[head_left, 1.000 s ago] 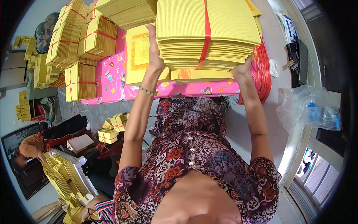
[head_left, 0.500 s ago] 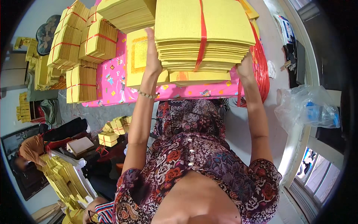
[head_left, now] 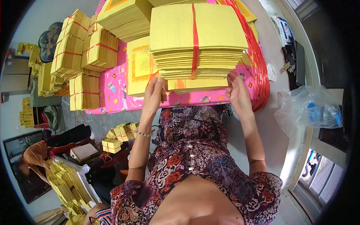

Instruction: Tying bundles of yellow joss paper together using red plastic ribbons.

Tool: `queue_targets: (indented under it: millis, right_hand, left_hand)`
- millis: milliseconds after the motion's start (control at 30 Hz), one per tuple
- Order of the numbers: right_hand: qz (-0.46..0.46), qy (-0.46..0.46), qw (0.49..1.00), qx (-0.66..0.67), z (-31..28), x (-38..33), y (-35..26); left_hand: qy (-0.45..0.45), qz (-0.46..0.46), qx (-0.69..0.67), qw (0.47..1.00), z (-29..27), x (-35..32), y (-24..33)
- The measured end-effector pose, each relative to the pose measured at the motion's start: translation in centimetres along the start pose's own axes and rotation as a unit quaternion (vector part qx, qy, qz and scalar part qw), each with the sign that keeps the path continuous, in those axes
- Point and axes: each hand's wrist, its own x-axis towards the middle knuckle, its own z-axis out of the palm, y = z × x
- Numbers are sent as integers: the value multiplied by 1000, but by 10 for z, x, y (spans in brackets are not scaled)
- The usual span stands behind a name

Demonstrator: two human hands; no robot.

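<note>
Red-tied yellow paper stack (head_left: 182, 37), left hand (head_left: 153, 94) and right hand (head_left: 239, 96) near its lower corners, fingers (head_left: 163, 93) curled, grip unclear

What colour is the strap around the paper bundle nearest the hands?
The strap is red, best seen in the head view.

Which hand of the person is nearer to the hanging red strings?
Right: the right hand is just left of the red strings; the left hand is much farther left.
</note>
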Motion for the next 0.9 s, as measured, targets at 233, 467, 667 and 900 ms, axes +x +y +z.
queue_targets:
  millis: [233, 467, 667, 900]
  right_hand:
    - [-128, -11, 988, 87, 0, 31, -4]
    - [-282, 111, 939, -164, 2, 43, -20]
    - [-248, 145, 941, -179, -11, 54, -22]
    - [-232, 106, 958, -133, -21, 53, -23]
  left_hand:
    - [62, 37, -285, 956, 5, 32, 6]
    - [89, 84, -387, 914, 12, 51, 13]
    - [87, 88, -447, 886, -2, 66, -8]
    - [77, 64, -433, 896, -7, 72, -10]
